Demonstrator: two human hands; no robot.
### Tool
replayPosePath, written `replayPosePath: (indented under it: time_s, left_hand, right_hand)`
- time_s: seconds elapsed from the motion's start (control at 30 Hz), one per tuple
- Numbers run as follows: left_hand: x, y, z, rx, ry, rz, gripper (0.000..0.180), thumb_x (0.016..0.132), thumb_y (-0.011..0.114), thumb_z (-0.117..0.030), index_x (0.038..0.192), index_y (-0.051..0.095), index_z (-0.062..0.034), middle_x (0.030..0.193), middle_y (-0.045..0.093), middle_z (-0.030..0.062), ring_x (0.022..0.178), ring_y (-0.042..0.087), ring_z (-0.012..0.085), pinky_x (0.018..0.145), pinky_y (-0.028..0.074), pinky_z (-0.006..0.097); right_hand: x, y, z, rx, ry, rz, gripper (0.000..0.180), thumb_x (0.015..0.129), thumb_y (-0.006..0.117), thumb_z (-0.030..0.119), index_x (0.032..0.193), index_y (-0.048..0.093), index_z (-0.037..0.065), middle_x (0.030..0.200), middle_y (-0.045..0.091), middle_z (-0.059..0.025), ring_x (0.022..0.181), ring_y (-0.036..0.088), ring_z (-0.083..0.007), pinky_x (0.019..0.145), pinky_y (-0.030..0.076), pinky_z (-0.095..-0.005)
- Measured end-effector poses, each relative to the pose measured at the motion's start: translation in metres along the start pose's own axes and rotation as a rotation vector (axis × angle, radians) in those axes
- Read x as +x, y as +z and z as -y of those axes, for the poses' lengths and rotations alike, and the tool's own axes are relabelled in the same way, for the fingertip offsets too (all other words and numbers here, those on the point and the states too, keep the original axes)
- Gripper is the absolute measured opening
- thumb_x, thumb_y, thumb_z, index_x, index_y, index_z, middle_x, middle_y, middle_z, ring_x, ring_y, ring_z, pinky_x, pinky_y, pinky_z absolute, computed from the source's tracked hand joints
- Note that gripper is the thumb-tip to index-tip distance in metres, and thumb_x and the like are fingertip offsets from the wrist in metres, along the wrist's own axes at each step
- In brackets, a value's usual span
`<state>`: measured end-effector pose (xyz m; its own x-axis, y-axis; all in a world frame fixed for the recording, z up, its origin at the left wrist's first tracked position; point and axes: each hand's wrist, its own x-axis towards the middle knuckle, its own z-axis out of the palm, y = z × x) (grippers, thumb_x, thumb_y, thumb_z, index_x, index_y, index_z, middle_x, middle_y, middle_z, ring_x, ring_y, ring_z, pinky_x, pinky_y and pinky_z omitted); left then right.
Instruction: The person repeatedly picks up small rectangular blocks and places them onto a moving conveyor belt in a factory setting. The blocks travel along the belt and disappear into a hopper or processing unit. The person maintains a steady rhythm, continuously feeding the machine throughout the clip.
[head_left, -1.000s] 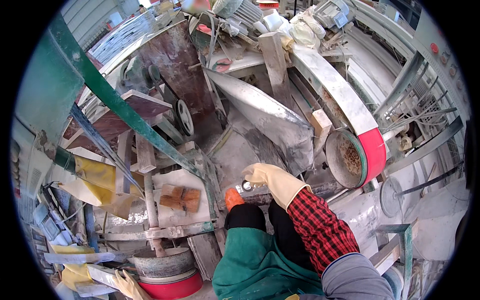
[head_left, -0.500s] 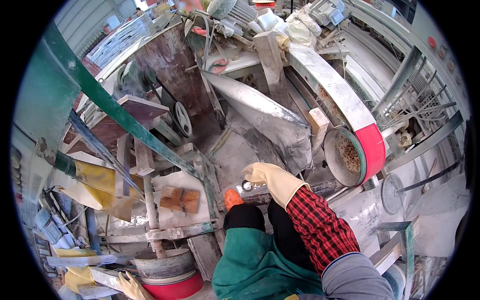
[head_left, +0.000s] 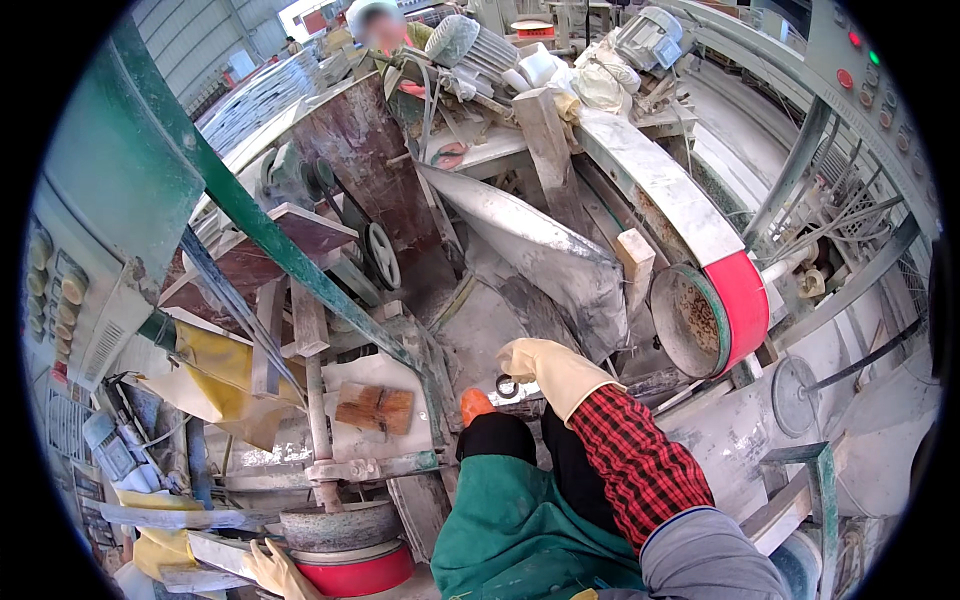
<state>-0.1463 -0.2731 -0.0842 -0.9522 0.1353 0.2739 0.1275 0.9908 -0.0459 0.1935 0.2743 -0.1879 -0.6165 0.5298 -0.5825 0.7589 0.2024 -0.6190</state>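
My right hand (head_left: 550, 371), in a cream rubber glove and a red-and-black checked sleeve, is closed in front of my knees. At its curled fingertips shows a small metal ring (head_left: 507, 386), seemingly pinched; the far side of the grip is hidden. Down at the lower left is my left hand (head_left: 276, 572), gloved alike, with its fingers stretched out. They lie against the end of a pale flat bar (head_left: 222, 553), beside a wheel with a red band (head_left: 360, 572). The left forearm is out of sight.
A long belt (head_left: 655, 180) curves round a drum (head_left: 690, 320) at right. A green frame bar (head_left: 300, 265) slants across the left. A grey sheet guard (head_left: 540, 255) stands ahead. A wood block (head_left: 373, 407) lies by my orange shoe (head_left: 476, 404). Another person (head_left: 378, 28) is at the back.
The whole view has shifted slightly right and down. My right hand keeps its closed shape, with the ring still at its fingertips. More of the person at the back shows.
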Motion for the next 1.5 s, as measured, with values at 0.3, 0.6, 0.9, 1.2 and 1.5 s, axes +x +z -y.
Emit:
replayPosePath:
  time_s: [0.3, 0.6, 0.9, 1.2, 1.5]
  left_hand:
    - [-0.012, -0.001, 0.001, -0.005, 0.02, -0.021, 0.051, 0.093, 0.05, -0.041, 0.13, 0.053, -0.007, 0.137, 0.042, 0.0289, 0.127, 0.039, 0.041, 0.105, 0.033, 0.048]
    - [-0.022, -0.003, -0.009, -0.017, 0.032, -0.036, 0.05, 0.093, 0.05, -0.041, 0.129, 0.054, -0.0071, 0.137, 0.043, 0.0288, 0.127, 0.039, 0.041, 0.105, 0.033, 0.048]
    - [-0.03, -0.004, -0.015, -0.018, 0.048, -0.047, 0.049, 0.093, 0.051, -0.04, 0.128, 0.054, -0.0072, 0.137, 0.043, 0.0288, 0.127, 0.04, 0.041, 0.105, 0.034, 0.047]
    - [-0.035, -0.006, -0.024, -0.024, 0.063, -0.053, 0.048, 0.093, 0.051, -0.04, 0.128, 0.055, -0.0073, 0.137, 0.043, 0.0287, 0.127, 0.04, 0.0409, 0.105, 0.034, 0.047]
    - [-0.038, -0.012, -0.032, -0.012, 0.073, -0.052, 0.046, 0.093, 0.051, -0.04, 0.126, 0.057, -0.0084, 0.132, 0.047, 0.0265, 0.122, 0.044, 0.0398, 0.102, 0.037, 0.046]
  right_hand:
    - [-0.006, 0.0, 0.005, -0.202, -0.014, -0.054, 0.048, 0.085, 0.054, 0.031, 0.132, 0.054, 0.02, 0.119, 0.064, -0.0126, 0.11, 0.06, -0.0287, 0.095, 0.046, -0.0368]
    - [0.001, 0.004, 0.002, -0.207, -0.036, -0.055, 0.047, 0.084, 0.053, 0.029, 0.13, 0.056, 0.019, 0.125, 0.06, -0.0102, 0.115, 0.057, -0.0287, 0.099, 0.044, -0.0369]
    - [-0.006, 0.0, 0.007, -0.177, -0.092, -0.058, 0.047, 0.085, 0.05, 0.027, 0.13, 0.055, 0.016, 0.13, 0.057, -0.0092, 0.121, 0.053, -0.0271, 0.103, 0.04, -0.0363]
    - [0.0, -0.001, 0.002, -0.148, -0.146, -0.021, 0.047, 0.085, 0.049, 0.026, 0.131, 0.055, 0.017, 0.131, 0.056, -0.0096, 0.121, 0.052, -0.0274, 0.104, 0.04, -0.037]
    - [-0.007, -0.008, 0.004, -0.118, -0.136, -0.003, 0.048, 0.085, 0.049, 0.026, 0.132, 0.054, 0.017, 0.131, 0.056, -0.0109, 0.122, 0.052, -0.0285, 0.104, 0.04, -0.038]
